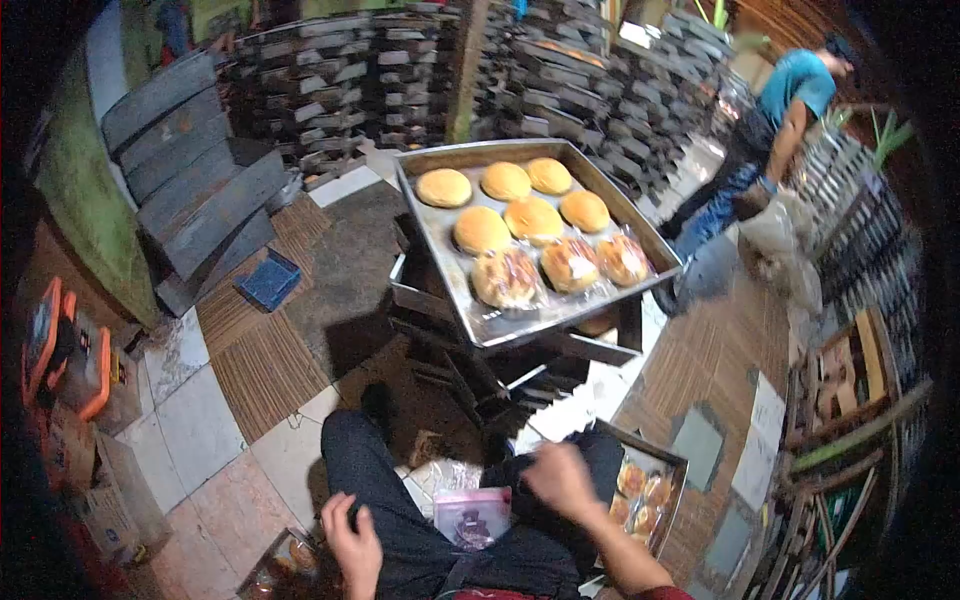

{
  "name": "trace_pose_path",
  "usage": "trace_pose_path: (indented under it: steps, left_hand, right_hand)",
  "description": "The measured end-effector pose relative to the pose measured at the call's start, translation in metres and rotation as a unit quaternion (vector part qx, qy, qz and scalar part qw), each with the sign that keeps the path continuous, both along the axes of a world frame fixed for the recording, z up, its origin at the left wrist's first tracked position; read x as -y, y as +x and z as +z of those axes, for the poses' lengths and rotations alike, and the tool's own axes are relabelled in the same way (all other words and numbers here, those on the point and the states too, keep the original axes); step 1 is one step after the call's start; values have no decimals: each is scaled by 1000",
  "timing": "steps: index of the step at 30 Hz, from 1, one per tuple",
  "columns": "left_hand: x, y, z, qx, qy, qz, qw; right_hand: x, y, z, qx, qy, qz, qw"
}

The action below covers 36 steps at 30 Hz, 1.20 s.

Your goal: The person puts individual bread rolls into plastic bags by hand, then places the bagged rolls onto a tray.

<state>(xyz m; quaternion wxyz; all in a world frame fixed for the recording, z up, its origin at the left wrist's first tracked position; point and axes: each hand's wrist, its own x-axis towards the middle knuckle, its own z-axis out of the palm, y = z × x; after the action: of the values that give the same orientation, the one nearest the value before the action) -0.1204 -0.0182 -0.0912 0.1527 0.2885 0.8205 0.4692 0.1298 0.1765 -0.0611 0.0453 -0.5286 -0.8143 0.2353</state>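
Head view shows buns [533, 218] on a tray [440, 225] (the nearest three look bagged) above stacked trays [420, 297]. Left hand [352, 545]: grip loosely open, apparently empty; right hand [562, 480]: blurred, hold unclear. Seemingly between holds; lifting soft buns would call for light fingers.

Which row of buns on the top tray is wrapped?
The nearest row, three browned buns: clear film shines over them. The six paler buns behind look unwrapped.

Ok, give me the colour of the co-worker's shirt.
The shirt is teal, clearest in the head view.
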Motion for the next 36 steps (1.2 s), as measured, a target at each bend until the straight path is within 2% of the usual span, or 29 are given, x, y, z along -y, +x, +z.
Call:
trace_pose_path:
  steps: [1,2,4,5,7,8,9,11,12,13,15,16,17,19,20,21,23,24,25,27,29,31,32,33,34,35,36]
  left_hand:
    - [-20,11,15,-115,2,-37,993]
    - [-38,17,23,-127,1,-90,988]
    - [-78,25,10,-120,60,-222,966]
    - [-98,27,-6,-96,80,-286,950]
    - [-125,27,-60,9,4,-360,933]
    - [-127,24,-90,-10,-125,-388,913]
    - [-129,30,-93,-26,-251,-407,878]
    - [-116,43,-99,-23,-210,-402,891]
    - [-114,43,-92,-32,-172,-392,903]
    - [-115,41,-89,-34,-171,-394,902]
    - [-108,37,-86,66,-139,-355,922]
    - [-106,33,-89,61,-119,-352,926]
    - [-103,32,-89,31,-123,-336,933]
    - [-105,33,-69,66,-124,-308,941]
    - [-105,30,-72,66,-120,-306,942]
    - [-104,28,-78,59,-106,-315,941]
    - [-104,21,-80,53,-86,-316,943]
    - [-102,20,-78,71,-70,-311,945]
    - [-99,20,-77,90,-56,-308,946]
    - [-95,20,-78,93,-43,-293,951]
    - [-94,17,-82,122,-24,-287,950]
    - [-94,15,-69,122,-51,-286,949]
    - [-93,13,-70,129,-34,-288,948]
    - [-93,12,-72,138,-16,-289,947]
    - [-93,10,-74,167,-14,-290,942]
    - [-92,11,-76,171,-11,-289,942]
    - [-92,12,-71,211,8,-298,931]
  right_hand:
    - [19,-11,-38,-181,172,211,945]
    - [41,-31,-40,-203,133,236,941]
    - [70,-42,-99,-16,160,261,952]
    - [79,-44,-110,-20,162,239,957]
    - [84,-49,-122,20,180,252,951]
    - [86,-45,-121,45,159,303,938]
    - [86,-44,-96,87,187,365,908]
    - [95,-34,-104,45,170,429,886]
    - [100,-31,-100,-2,194,420,887]
    - [101,-29,-98,-2,196,417,888]
    - [106,-26,-91,-83,235,300,921]
    - [104,-24,-93,-30,234,289,928]
    - [105,-23,-100,-26,230,294,927]
    - [105,-30,-101,57,165,388,905]
    - [104,-31,-100,84,156,458,871]
    - [107,-32,-104,86,159,461,869]
    - [114,-31,-122,27,75,435,897]
    - [115,-31,-119,-19,159,374,914]
    - [114,-30,-118,-15,156,382,911]
    - [109,-26,-110,37,166,302,938]
    - [113,-23,-114,70,190,350,915]
    - [115,-26,-101,104,172,485,851]
    - [117,-28,-96,47,145,441,884]
    - [116,-34,-84,48,147,446,881]
    - [114,-40,-69,19,2,280,960]
    - [113,-43,-62,-9,-142,94,985]
    - [104,-38,-81,70,-25,154,985]
